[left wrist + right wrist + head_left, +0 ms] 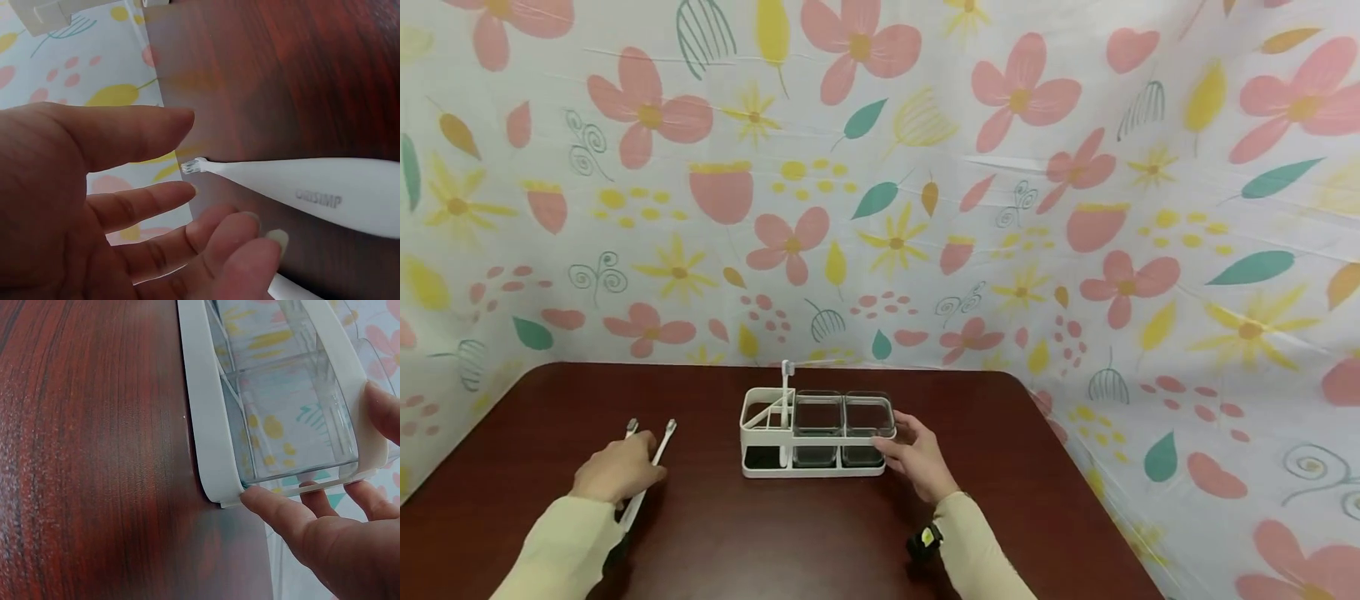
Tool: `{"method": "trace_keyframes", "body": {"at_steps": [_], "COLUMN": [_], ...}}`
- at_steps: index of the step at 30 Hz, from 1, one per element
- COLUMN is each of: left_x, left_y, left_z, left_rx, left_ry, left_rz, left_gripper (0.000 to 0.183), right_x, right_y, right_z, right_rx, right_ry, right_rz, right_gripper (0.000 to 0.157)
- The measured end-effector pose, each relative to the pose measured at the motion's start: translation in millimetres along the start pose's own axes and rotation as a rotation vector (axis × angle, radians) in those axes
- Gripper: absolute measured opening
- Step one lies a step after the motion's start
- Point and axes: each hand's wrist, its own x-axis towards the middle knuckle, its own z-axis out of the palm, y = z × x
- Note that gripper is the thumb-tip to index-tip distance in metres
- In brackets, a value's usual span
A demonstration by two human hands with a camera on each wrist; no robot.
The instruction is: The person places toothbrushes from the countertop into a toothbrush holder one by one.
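A white toothbrush holder (767, 437) with two clear cups (868, 412) stands on the table. One white toothbrush (786, 392) is upright in its left compartment. My right hand (917, 458) grips the holder's right end, thumb on the upper rail and fingers around the side. Farther left, my left hand (617, 467) hovers over two more white toothbrushes. The right one (662, 446) lies beside the fingers, its printed handle (319, 190) showing in the left wrist view. Most of the other (632, 427) is hidden beneath the hand. Thumb and fingers of this hand are apart, loosely bent.
The dark red-brown wooden table (760, 542) has rounded far corners. Behind it and along the right side hangs a white curtain (880, 183) with a printed flower pattern. A small black device (923, 542) is strapped at my right wrist.
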Motion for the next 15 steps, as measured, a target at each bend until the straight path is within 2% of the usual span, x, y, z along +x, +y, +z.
{"method": "trace_keyframes", "body": {"at_steps": [4,8,15], "left_x": [2.9,3.6,-5.2], "left_y": [1.2,2.9,2.8], "left_z": [4.2,6.9,9.3], "left_rx": [0.037,0.050,0.038], "left_ry": [0.037,0.053,0.052], "left_rz": [0.013,-0.010,-0.038], "left_gripper": [0.031,0.027,0.026], "right_x": [2.0,3.4,5.4], "right_y": [0.8,-0.4,-1.2], "right_z": [-3.9,-5.2,3.2], "right_rx": [0.012,0.020,0.029], "right_ry": [0.018,0.009,0.013], "right_rz": [0.013,0.019,0.037], "right_gripper": [0.070,0.071,0.067]}}
